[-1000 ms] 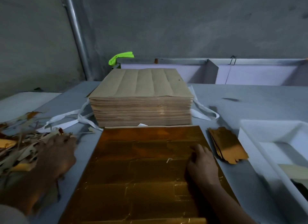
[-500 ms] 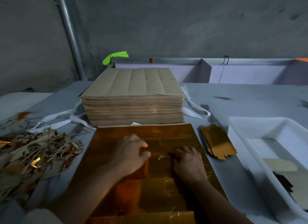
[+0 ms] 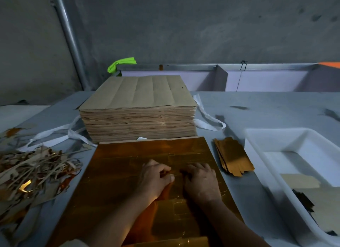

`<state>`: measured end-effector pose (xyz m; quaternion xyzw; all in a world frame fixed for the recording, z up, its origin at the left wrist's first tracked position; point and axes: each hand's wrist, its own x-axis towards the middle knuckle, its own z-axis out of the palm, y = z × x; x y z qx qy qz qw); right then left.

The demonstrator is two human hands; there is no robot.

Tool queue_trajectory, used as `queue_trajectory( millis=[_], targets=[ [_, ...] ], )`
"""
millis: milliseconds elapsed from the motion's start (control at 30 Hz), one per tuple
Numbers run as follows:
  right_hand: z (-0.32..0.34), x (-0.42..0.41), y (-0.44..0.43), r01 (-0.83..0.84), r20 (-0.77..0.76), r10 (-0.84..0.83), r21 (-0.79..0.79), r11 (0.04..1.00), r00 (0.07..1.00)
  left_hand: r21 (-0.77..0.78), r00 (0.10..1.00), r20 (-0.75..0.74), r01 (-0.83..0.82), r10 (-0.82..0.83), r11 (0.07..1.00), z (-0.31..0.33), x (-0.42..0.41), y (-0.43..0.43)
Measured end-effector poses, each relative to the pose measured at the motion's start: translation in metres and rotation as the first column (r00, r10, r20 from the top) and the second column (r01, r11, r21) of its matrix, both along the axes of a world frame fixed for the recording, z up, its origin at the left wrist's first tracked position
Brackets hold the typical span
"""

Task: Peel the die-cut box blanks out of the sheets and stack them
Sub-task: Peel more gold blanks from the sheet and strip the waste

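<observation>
A shiny gold die-cut sheet (image 3: 128, 164) lies flat on the table in front of me. My left hand (image 3: 153, 180) rests on its middle with fingers curled, thumb and fingertips pinching at a cut line. My right hand (image 3: 201, 182) lies palm down beside it, fingers pressing the sheet. A small stack of peeled gold blanks (image 3: 232, 156) sits to the right of the sheet. Behind the sheet stands a tall pile of sheets (image 3: 139, 108), brown side up.
A heap of torn waste strips (image 3: 31, 175) covers the table at the left. A white plastic tub (image 3: 276, 145) holding a few paper pieces stands at the right. White straps (image 3: 206, 116) trail from under the tall pile. A grey wall and pipe (image 3: 68, 35) rise behind.
My left hand came from the waste heap at the left onto the gold sheet and now pinches beside my right hand. My right hand has shifted slightly.
</observation>
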<state>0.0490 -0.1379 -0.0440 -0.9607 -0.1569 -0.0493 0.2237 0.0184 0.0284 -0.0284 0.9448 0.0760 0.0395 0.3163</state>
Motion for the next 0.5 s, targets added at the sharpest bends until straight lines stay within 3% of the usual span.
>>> queue_trajectory(
  millis=[367, 500],
  targets=[
    [0.0002, -0.0015, 0.0003, 0.014, 0.008, -0.014, 0.028, 1.0, 1.0, -0.02, 0.996, 0.084, -0.039, 0.04, 0.999, 0.0025, -0.0003, -0.003],
    [0.0003, -0.0021, 0.0006, 0.014, 0.009, -0.014, 0.032, 0.999, 1.0, 0.057, 0.991, 0.127, -0.044, 0.036, 0.997, 0.0002, 0.0027, -0.0042]
  ],
)
